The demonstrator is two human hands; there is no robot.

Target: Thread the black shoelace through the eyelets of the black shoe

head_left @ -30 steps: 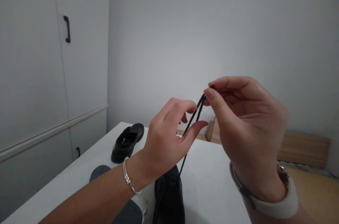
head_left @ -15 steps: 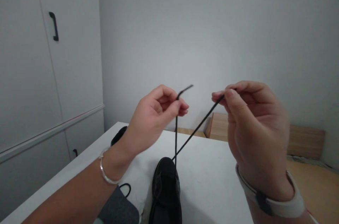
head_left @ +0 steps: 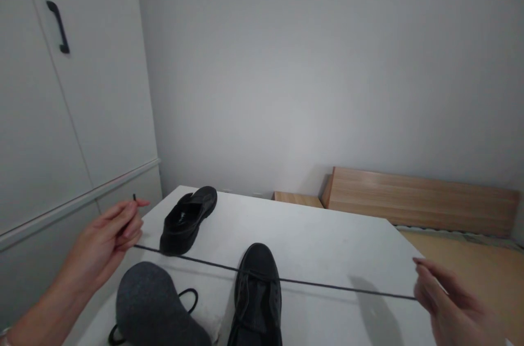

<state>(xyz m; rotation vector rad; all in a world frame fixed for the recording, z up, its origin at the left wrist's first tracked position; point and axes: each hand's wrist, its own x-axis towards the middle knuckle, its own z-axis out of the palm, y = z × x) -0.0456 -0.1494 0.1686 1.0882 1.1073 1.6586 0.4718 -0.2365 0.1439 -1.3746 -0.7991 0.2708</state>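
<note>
A black lace-up shoe (head_left: pixel 257 297) stands on the white table (head_left: pixel 327 242), toe pointing away from me. Its black shoelace (head_left: pixel 327 284) runs taut through the shoe and out to both sides. My left hand (head_left: pixel 108 242) pinches the left end of the lace at the table's left edge, the tip sticking up past my fingers. My right hand (head_left: pixel 454 308) pinches the right end low at the right, near the table's right edge.
A second black shoe (head_left: pixel 188 220) lies at the table's far left. A grey insole (head_left: pixel 153 305) and a loose black lace (head_left: pixel 188 297) lie near me beside the laced shoe. White cabinets (head_left: pixel 61 117) stand left; wooden boards (head_left: pixel 409 193) lean on the far wall.
Both hands have dropped from face height and spread wide apart, pulling the two lace ends out sideways until the lace lies taut across the shoe. The view has tilted down.
</note>
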